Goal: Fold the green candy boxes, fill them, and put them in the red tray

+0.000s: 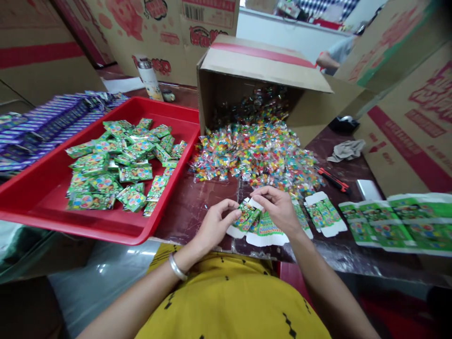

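Observation:
Between my hands, over the table's front edge, is a small green printed carton [249,215] with a white end flap. My left hand [216,222] pinches its left side between thumb and fingers. My right hand [278,210] has its thumb and fingers closed at the white flap on the upper right. Beneath them lie fanned flat green cartons [270,227], partly covered by my right hand. More flat cartons [324,214] lie to the right. Just beyond my hands is a heap of small clear packets of colourful candy [252,153], spilling from a cardboard box [261,63] on its side.
A red tray [141,233] with many closed green cartons [136,150] is at left, beside purple packs [45,125]. A bottle [149,80] stands behind it. At right are a red-black cutter [334,180], a cloth [346,150] and carton sheets [399,223]. Another person's arm [328,60] shows behind.

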{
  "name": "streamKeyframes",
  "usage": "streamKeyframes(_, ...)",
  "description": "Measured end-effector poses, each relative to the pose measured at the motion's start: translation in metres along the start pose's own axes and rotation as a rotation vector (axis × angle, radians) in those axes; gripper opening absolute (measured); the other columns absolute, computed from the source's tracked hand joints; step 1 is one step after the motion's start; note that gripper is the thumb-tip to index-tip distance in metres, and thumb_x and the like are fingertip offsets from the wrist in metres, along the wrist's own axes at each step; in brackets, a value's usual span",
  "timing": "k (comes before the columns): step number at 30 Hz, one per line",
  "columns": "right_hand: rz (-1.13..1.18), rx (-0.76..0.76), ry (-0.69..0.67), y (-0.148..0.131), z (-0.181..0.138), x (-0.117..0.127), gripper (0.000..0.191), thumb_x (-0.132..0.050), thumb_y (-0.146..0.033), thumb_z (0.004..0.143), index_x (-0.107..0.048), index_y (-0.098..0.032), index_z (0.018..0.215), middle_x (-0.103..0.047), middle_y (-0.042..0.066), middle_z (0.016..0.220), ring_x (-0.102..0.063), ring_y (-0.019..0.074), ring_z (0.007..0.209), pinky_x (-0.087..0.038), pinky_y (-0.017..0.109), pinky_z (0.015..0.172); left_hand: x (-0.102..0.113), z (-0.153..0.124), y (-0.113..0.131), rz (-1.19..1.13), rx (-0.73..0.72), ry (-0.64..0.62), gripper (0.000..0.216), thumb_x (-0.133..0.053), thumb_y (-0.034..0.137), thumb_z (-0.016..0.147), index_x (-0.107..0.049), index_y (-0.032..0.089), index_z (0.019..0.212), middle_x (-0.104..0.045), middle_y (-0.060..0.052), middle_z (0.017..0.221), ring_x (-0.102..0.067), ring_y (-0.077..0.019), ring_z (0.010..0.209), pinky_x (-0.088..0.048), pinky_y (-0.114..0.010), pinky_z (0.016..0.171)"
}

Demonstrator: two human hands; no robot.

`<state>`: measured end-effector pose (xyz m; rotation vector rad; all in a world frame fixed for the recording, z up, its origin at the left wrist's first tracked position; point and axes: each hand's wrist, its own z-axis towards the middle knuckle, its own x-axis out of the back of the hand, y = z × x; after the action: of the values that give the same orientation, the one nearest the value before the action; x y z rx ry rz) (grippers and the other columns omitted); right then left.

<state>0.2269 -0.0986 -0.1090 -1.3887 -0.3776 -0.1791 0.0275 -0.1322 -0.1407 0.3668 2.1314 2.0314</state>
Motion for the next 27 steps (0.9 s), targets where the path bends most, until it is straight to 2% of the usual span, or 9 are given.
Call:
streamKeyframes(2,0.089,-0.003,0.004,-0.008,0.004,-0.005,0.019,-0.065,-0.037,0.088,-0.071,-0.020,0.089,-0.072,0.005,0.091,-0.062,0.0165,0.069,-0.047,0.027,0.055,0.010,0.001,0.008,-0.283,0.136,-0.114,0.025,-0.066,0.041,0.086,-0.061,0.017,0.091,-0.062,0.001,0.077,-0.059,-0.0125,0.069,-0.045,-0.024,0.066)
streamKeyframes(5,0.127,0.081,0.010,-0.016,0.009,-0.013,0.015,-0.066,-0.034,0.087,-0.072,-0.020,0.086,-0.072,0.005,0.093,-0.063,0.0174,0.077,-0.051,0.030,0.067,0.021,0.000,0.015,-0.545,0.278,-0.243,0.033,-0.075,0.041,0.079,-0.061,0.016,0.095,-0.063,-0.001,0.081,-0.061,-0.0125,0.072,-0.046,-0.024,0.068)
streamKeyframes(9,0.128,0.079,-0.015,-0.016,0.011,-0.024,0.016,-0.065,-0.034,0.088,-0.071,-0.019,0.085,-0.072,0.005,0.091,-0.063,0.0166,0.074,-0.051,0.028,0.064,0.020,-0.002,0.014,-0.710,0.312,-0.329,0.045,-0.078,0.039,0.075,-0.061,0.017,0.111,-0.068,-0.008,0.096,-0.068,-0.0193,0.086,-0.050,-0.030,0.079)
streamKeyframes(11,0.081,0.069,0.019,-0.010,0.010,-0.020,0.018,-0.062,-0.035,0.090,-0.070,-0.020,0.095,-0.072,0.006,0.096,-0.065,0.0173,0.077,-0.052,0.028,0.065,0.017,-0.003,0.012,-0.745,0.312,-0.372,0.050,-0.074,0.039,0.079,-0.057,0.019,0.122,-0.069,-0.011,0.104,-0.070,-0.0227,0.091,-0.051,-0.035,0.083)
streamKeyframes(15,-0.256,0.083,0.262,0.018,-0.001,0.023,0.034,-0.058,-0.038,0.092,-0.061,-0.022,0.122,-0.069,0.009,0.113,-0.064,0.0241,0.102,-0.053,0.038,0.086,0.011,-0.002,0.003,-0.418,0.240,-0.266,0.044,-0.061,0.039,0.089,-0.055,0.020,0.128,-0.068,-0.012,0.117,-0.068,-0.0254,0.101,-0.052,-0.040,0.090)
streamKeyframes(17,-0.502,0.038,0.359,0.038,-0.019,0.051,0.033,-0.051,-0.043,0.095,-0.065,-0.021,0.115,-0.069,0.011,0.112,-0.062,0.0279,0.108,-0.050,0.045,0.093,0.009,-0.001,-0.004,-0.112,0.121,-0.154,0.036,-0.056,0.035,0.092,-0.057,0.021,0.125,-0.066,-0.011,0.123,-0.063,-0.0262,0.112,-0.047,-0.042,0.099)
streamKeyframes(20,-0.795,0.010,0.342,0.065,-0.056,0.071,0.048,-0.049,-0.049,0.094,-0.055,-0.021,0.133,-0.058,0.014,0.133,-0.046,0.0329,0.131,-0.038,0.054,0.107,0.006,0.002,-0.016,0.218,-0.016,0.002,0.038,-0.049,0.024,0.093,-0.052,0.021,0.130,-0.066,-0.011,0.121,-0.062,-0.0250,0.113,-0.046,-0.042,0.101)
streamKeyframes(23,-0.982,-0.027,0.185,0.081,-0.084,0.055,0.073,-0.050,-0.057,0.091,-0.034,-0.017,0.149,-0.032,0.016,0.156,-0.016,0.0369,0.148,-0.023,0.061,0.114,0.002,0.001,-0.023,0.376,-0.068,0.075,0.057,-0.051,0.016,0.089,-0.035,0.022,0.143,-0.062,-0.012,0.123,-0.065,-0.0227,0.106,-0.051,-0.041,0.095)
streamKeyframes(27,-1.052,-0.034,0.139,0.079,-0.082,0.011,0.081,-0.049,-0.058,0.091,-0.025,-0.010,0.152,-0.022,0.022,0.159,-0.010,0.0383,0.149,-0.016,0.061,0.116,0.003,-0.010,-0.020,0.621,-0.097,0.064,0.055,-0.054,0.015,0.087,-0.039,0.025,0.140,-0.054,-0.012,0.124,-0.062,-0.0249,0.108,-0.052,-0.042,0.093)
